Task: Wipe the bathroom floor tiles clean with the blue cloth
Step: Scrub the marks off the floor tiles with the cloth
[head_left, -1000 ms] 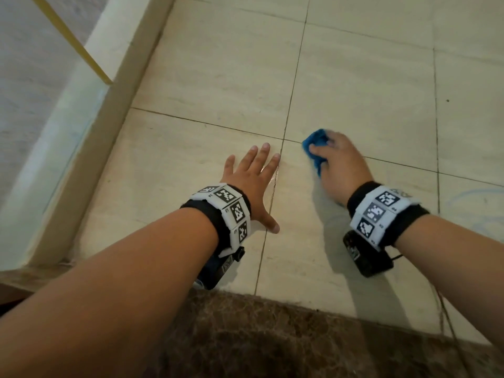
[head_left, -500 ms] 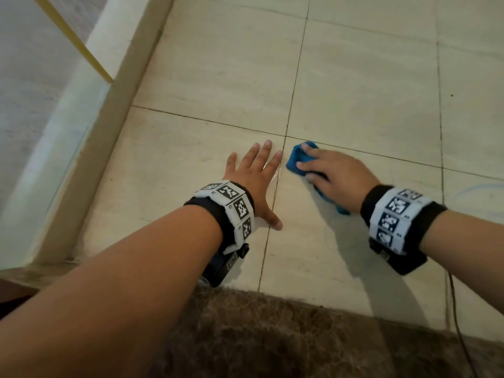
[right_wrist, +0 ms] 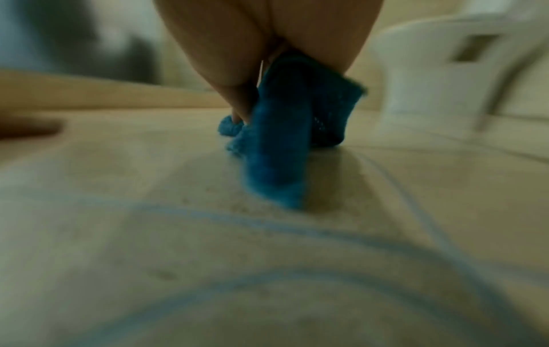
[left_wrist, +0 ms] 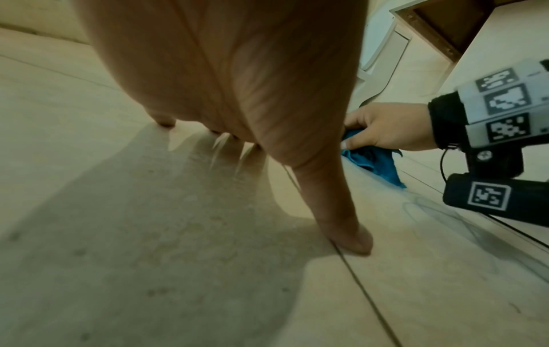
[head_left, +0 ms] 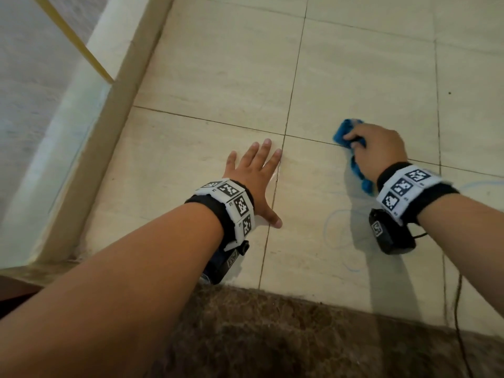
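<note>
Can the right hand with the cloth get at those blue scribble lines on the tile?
Probably yes. The right hand grips the blue cloth just beyond the blue lines, on the same tile, and nothing lies between them; drawing the cloth back should cover them.

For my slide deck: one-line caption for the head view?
Right hand grips blue cloth on floor tiles; left hand lies flat.

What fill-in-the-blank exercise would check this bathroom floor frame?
1. The right hand grips a ____ cloth.
2. The left hand lies ____ on the floor tiles, fingers spread.
3. Faint curved lines on the tile near the right wrist are ____ in colour.

Missing words: blue; flat; blue
</note>
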Demonstrator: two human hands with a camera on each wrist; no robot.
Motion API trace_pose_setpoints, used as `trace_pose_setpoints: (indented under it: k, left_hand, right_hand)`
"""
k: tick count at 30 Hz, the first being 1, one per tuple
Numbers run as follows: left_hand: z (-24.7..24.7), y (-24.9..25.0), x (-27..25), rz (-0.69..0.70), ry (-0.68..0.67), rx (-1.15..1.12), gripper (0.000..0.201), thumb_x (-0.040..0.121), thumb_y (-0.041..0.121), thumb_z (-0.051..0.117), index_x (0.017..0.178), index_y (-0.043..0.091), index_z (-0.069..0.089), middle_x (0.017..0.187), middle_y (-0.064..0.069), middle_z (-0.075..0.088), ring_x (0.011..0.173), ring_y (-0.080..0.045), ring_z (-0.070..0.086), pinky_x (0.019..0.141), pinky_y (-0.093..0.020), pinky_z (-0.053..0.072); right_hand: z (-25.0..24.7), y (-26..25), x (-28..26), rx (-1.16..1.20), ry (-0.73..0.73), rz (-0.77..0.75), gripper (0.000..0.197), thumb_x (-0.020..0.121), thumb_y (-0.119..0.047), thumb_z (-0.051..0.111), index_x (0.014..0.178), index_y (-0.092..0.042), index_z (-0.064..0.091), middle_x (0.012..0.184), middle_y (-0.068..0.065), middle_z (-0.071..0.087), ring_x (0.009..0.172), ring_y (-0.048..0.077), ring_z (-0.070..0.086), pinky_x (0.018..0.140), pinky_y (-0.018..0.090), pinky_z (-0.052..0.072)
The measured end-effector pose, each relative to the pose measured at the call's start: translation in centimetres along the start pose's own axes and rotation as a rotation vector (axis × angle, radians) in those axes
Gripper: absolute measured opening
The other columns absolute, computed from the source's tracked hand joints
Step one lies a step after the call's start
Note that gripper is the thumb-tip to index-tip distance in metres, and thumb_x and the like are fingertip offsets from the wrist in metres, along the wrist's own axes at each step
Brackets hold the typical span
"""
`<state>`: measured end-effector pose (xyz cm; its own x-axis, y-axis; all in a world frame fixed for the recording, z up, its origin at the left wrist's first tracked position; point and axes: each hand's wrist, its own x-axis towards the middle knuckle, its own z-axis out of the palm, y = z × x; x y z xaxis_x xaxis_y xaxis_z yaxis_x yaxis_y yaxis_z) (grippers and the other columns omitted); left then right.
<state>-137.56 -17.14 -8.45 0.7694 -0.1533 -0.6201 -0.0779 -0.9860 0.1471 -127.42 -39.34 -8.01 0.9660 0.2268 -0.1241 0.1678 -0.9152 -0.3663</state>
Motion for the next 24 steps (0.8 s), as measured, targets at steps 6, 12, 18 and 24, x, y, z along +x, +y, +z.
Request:
trace_pose_setpoints:
  k: [6,12,18,24]
  left_hand:
    - [-0.5,0.4,-0.2,-0.004,-0.012,0.004,0.142,0.060,0.071,0.073,0.148,0.021,-0.026,0.154,-0.002,-0.035,0.144,-0.023,-0.025,0.118,-0.054,-0.005]
    - [-1.8,1.7,0.3,0.042,0.012,0.043,0.143,0.059,0.074,0.072,0.148,0.021,-0.026,0.154,-0.006,-0.036,0.144,-0.024,-0.027,0.116,-0.059,-0.005]
    - [-1.1,3.3,1.7,0.088,-0.012,0.074,0.145,0.057,0.077,0.070,0.147,0.020,-0.029,0.152,-0.009,-0.038,0.143,-0.027,-0.028,0.115,-0.060,-0.007]
    - [-0.6,3.3,1.9,0.081,0.013,0.085,0.146,0.055,0.079,0.069,0.146,0.022,-0.030,0.153,-0.008,-0.037,0.144,-0.027,-0.026,0.114,-0.058,-0.006]
  right_hand:
    - [1.9,-2.3,-2.8,0.035,-0.051,-0.130,0.027,0.088,-0.001,0.052,0.111,-0.009,0.065,0.139,0.001,0.050,0.124,0.025,0.050,0.101,0.027,0.033]
    - [0.8,-1.7,-1.5,0.057,-0.065,-0.043,0.027,0.087,0.001,0.052,0.108,-0.010,0.065,0.136,0.005,0.054,0.125,0.027,0.048,0.103,0.025,0.031]
    - [1.8,-2.8,-2.6,0.047,-0.046,0.041,0.027,0.089,-0.004,0.049,0.113,-0.012,0.060,0.144,0.000,0.045,0.126,0.024,0.047,0.097,0.021,0.030]
    - [2.1,-4.3,-5.2,-0.107,-0.134,0.074,0.040,0.088,-0.008,0.046,0.127,-0.015,0.051,0.131,0.009,0.054,0.113,0.030,0.052,0.092,0.034,0.040]
